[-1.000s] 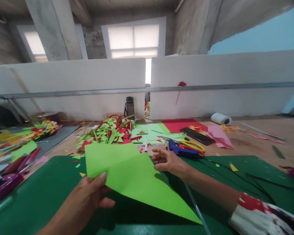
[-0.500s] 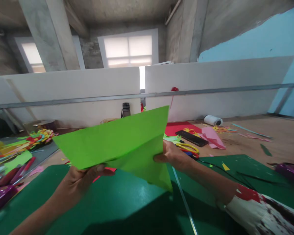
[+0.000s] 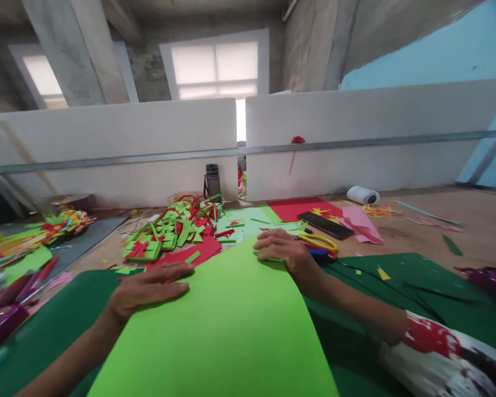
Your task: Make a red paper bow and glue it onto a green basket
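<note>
Green paper [image 3: 227,325] — smooth, broad — left hand [image 3: 143,289], right hand [image 3: 287,253] at edges.

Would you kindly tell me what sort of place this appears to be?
Probably a paper-craft workspace: a large green sheet spreads across the foreground, a heap of red and green paper pieces lies beyond it, and a bare concrete pillar stands behind.

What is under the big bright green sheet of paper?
The dark green mat shows on both sides of the bright green sheet, so it likely continues beneath. Anything else there is covered and cannot be seen.
</note>
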The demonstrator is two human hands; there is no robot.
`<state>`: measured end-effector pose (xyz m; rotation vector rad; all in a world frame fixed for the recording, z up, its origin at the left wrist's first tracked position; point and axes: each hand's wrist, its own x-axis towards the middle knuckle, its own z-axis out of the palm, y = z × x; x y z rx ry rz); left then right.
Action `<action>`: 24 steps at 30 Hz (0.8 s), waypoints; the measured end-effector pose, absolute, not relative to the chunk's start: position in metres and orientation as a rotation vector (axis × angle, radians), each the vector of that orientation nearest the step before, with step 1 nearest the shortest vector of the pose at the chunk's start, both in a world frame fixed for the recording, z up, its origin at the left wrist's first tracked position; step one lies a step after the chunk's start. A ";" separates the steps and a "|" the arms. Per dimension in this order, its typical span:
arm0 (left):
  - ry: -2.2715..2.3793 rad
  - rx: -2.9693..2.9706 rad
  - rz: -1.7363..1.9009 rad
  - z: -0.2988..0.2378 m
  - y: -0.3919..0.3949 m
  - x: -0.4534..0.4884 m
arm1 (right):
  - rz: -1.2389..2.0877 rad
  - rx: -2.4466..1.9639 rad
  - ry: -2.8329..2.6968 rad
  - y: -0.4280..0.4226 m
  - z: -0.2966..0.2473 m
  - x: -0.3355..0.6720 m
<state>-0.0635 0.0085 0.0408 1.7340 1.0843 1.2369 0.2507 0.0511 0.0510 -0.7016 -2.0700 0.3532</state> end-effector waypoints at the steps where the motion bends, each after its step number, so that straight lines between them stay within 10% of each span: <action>1: 1.071 1.816 1.176 0.032 0.012 -0.064 | 0.265 -0.716 -2.205 0.051 0.045 0.252; 10: 0.800 2.560 0.484 0.001 0.031 -0.062 | 0.400 -0.825 -2.731 0.035 0.015 0.260; 24: 0.717 2.694 0.421 0.016 0.007 -0.075 | 0.620 -0.794 -2.616 0.028 0.010 0.258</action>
